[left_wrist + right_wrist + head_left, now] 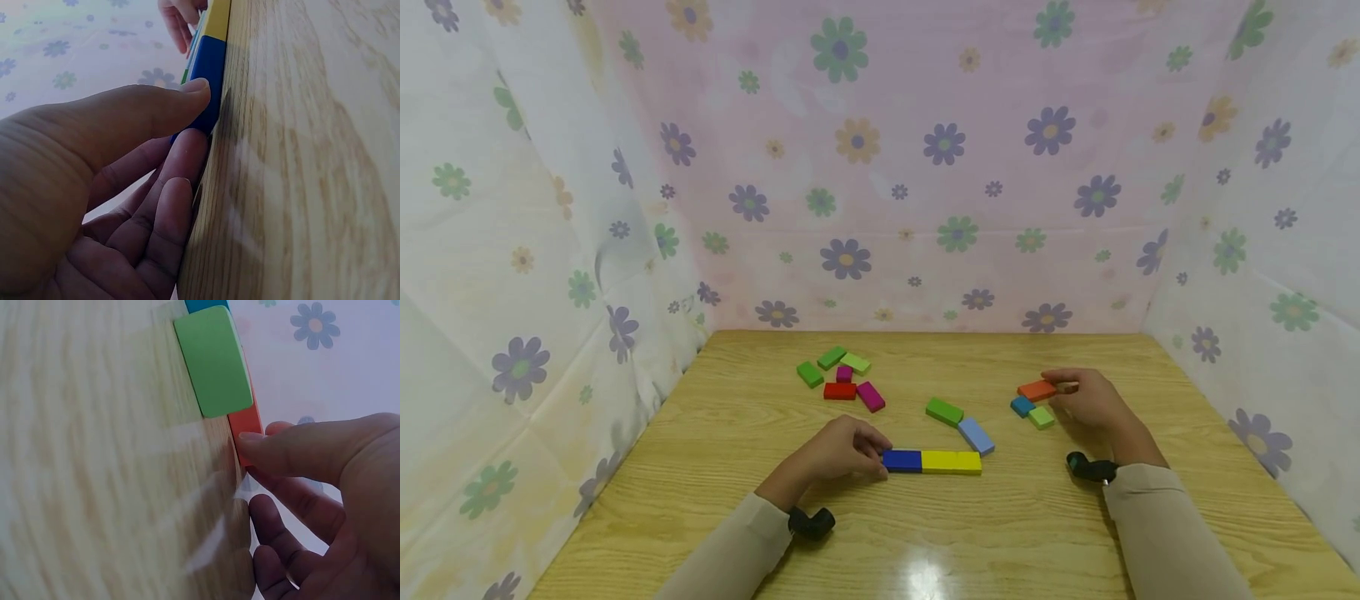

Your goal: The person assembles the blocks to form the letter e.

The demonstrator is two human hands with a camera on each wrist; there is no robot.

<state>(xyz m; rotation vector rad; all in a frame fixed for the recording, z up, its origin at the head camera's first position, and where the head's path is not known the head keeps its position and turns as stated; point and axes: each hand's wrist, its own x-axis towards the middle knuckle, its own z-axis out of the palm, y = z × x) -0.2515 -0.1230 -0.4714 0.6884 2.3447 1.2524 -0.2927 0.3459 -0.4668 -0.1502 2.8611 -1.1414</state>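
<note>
A dark blue block (pixel 902 461) and a longer yellow block (pixel 951 462) lie end to end on the table. My left hand (pixel 844 450) pinches the blue block's left end; in the left wrist view the thumb lies on its side. Farther right, my right hand (pixel 1088 402) grips the right end of an orange block (pixel 1036 390) between thumb and fingers. Close in front of that block are a small blue block (pixel 1022 406) and a light green block (pixel 1041 417). The light green one partly hides the orange block in the right wrist view.
A green block (pixel 944 412) and a pale blue block (pixel 977 436) lie behind the yellow one. At the back left is a loose group with a red block (pixel 840 391), magenta blocks (pixel 871 396) and green blocks (pixel 810 374). Flowered cloth (pixel 925 275) walls the table's back and sides.
</note>
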